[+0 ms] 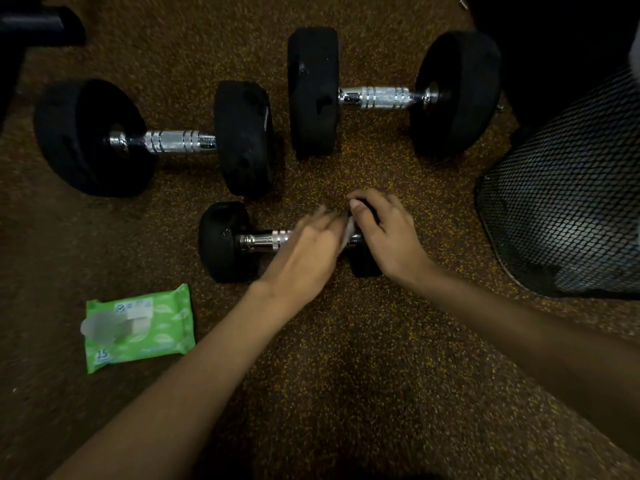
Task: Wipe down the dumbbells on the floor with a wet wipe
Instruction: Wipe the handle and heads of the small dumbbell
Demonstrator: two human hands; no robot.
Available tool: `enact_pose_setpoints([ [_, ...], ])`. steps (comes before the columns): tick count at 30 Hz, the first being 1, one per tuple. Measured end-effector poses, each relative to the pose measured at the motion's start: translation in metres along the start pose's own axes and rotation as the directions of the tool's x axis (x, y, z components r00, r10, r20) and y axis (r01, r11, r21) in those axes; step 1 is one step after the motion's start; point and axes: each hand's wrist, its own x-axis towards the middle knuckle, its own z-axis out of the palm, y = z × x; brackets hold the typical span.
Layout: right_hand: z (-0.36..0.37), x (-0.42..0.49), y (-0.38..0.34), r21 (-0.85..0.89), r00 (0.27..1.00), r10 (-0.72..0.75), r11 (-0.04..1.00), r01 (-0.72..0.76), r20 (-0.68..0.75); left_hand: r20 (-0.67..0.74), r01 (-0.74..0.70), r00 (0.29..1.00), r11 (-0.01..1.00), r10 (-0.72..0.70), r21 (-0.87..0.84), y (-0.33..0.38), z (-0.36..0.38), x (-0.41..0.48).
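Three black dumbbells with chrome handles lie on the speckled floor. The small dumbbell (pixel 225 242) is nearest me. My left hand (pixel 304 251) lies over its handle, blurred, pressing a white wet wipe (pixel 349 233) against the bar. My right hand (pixel 381 230) grips the small dumbbell's right head, which it mostly hides. A large dumbbell (pixel 156 138) lies at the far left. Another large dumbbell (pixel 391 95) lies at the far right.
A green wet-wipe pack (pixel 138 327) lies on the floor to the left of my left forearm. A black mesh bin (pixel 568 209) stands at the right. Dark equipment (pixel 38 26) fills the top left corner.
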Motion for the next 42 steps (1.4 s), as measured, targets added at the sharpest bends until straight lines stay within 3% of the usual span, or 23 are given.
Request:
enact_pose_setpoints([
  [3,0.000,0.001,0.001,0.005,1.000,0.007,1.000,-0.007,0.001,0.033,-0.030,0.999,0.997,0.028,0.065,-0.011,0.003,0.002],
  [7,-0.001,0.001,-0.001,0.001,1.000,0.020,1.000,-0.019,-0.001,-0.075,0.112,0.989,0.974,-0.129,-0.195,-0.021,-0.013,0.006],
  [9,-0.002,0.001,-0.004,0.008,1.000,0.008,1.000,-0.008,-0.015,-0.087,0.116,0.987,0.974,-0.135,-0.195,-0.019,-0.014,0.010],
  [13,-0.003,0.001,-0.006,0.019,1.000,0.013,1.000,-0.012,-0.010,-0.076,0.072,0.994,0.994,-0.078,-0.082,-0.009,-0.006,0.008],
  [16,-0.002,-0.001,-0.004,0.013,1.000,0.017,1.000,-0.017,-0.003,-0.010,-0.074,0.997,0.997,0.074,0.032,-0.015,0.003,-0.001],
  [18,-0.001,-0.003,-0.001,0.008,1.000,0.027,1.000,-0.027,0.001,0.069,-0.095,0.993,0.995,0.098,-0.043,-0.021,-0.004,-0.003],
  [20,0.000,-0.003,0.001,0.000,0.999,0.034,0.999,-0.034,0.004,0.091,-0.041,0.994,0.985,0.057,-0.169,-0.027,-0.014,0.000],
  [24,0.000,0.000,0.000,0.005,1.000,0.027,1.000,-0.027,0.003,0.253,0.211,0.946,0.978,-0.202,-0.007,-0.032,-0.028,0.015],
  [26,-0.001,0.001,-0.002,0.009,1.000,0.022,1.000,-0.022,-0.005,0.249,0.253,0.940,0.966,-0.235,-0.044,-0.029,-0.030,0.019],
  [30,0.000,0.001,0.000,0.003,1.000,0.020,1.000,-0.020,0.001,0.145,0.110,0.985,0.987,-0.092,-0.117,-0.011,-0.020,0.015],
  [33,0.000,0.001,0.001,-0.002,1.000,-0.001,1.000,0.001,0.000,0.055,-0.102,0.994,0.993,0.099,0.054,-0.009,-0.002,0.003],
  [37,0.002,0.000,0.003,-0.013,1.000,-0.007,1.000,0.007,-0.001,0.139,-0.173,0.979,0.962,0.146,0.212,-0.020,-0.003,-0.010],
  [39,0.002,-0.001,0.003,-0.022,1.000,0.006,1.000,-0.006,-0.002,0.159,-0.108,0.984,0.982,0.084,0.153,-0.020,-0.014,-0.005],
  [42,0.002,0.002,0.003,-0.013,1.000,0.019,1.000,-0.019,-0.001,0.244,0.115,0.963,0.993,-0.112,0.002,-0.015,-0.027,0.018],
])
